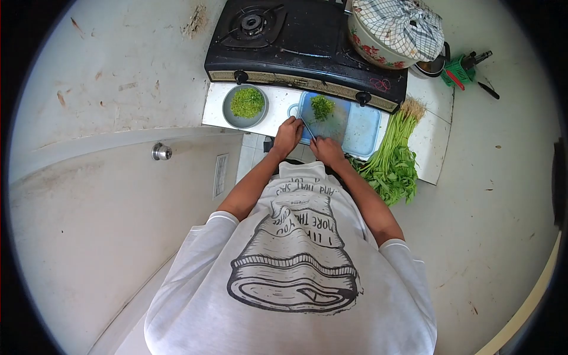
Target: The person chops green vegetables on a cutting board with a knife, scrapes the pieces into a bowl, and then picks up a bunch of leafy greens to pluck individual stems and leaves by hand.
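Observation:
A knife (pixel 308 129) slants over the left part of a blue cutting board (pixel 337 127). My right hand (pixel 327 149) is closed on its handle at the board's near edge. By the board's left edge, my left hand (pixel 289 134) has its fingers drawn together near the blade's tip; whether they hold anything is too small to tell. Chopped greens (pixel 322 108) lie in a small heap at the top of the board, beyond both hands. To the left, a grey bowl (pixel 227 112) holds more chopped greens (pixel 247 102).
A black gas stove (pixel 305 41) stands behind the board, with a cloth-covered floral pot (pixel 376 47) on its right. Leafy stalks with roots (pixel 393 142) lie right of the board. A green basket (pixel 458 72) with utensils stands at the far right.

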Action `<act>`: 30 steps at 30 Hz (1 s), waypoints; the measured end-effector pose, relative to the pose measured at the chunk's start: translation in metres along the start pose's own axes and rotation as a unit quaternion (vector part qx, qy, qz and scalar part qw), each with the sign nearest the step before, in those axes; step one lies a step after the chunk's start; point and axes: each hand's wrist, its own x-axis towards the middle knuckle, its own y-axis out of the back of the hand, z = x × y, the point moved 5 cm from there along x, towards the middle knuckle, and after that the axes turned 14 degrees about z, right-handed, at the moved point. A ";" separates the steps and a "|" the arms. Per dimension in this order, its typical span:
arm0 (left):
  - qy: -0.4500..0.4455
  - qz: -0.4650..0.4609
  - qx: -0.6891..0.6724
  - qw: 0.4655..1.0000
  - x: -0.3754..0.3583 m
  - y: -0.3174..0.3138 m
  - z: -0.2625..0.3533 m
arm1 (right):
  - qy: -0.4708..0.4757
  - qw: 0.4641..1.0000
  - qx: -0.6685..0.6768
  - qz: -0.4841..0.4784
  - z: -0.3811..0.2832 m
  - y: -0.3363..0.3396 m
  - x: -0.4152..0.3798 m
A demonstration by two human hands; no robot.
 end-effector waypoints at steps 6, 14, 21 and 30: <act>0.024 -0.003 -0.011 1.000 0.001 0.002 0.002 | 0.007 1.000 -0.016 0.008 0.000 -0.004 0.002; 0.030 0.005 -0.021 0.999 -0.001 0.005 0.004 | 0.013 0.999 -0.035 -0.018 -0.008 0.005 0.003; 0.050 0.007 -0.004 0.999 -0.005 0.004 0.000 | 0.024 0.999 -0.025 0.000 -0.003 0.001 0.002; 0.052 0.012 -0.018 0.998 -0.003 0.005 0.001 | -0.013 1.000 -0.020 -0.005 0.002 0.009 -0.005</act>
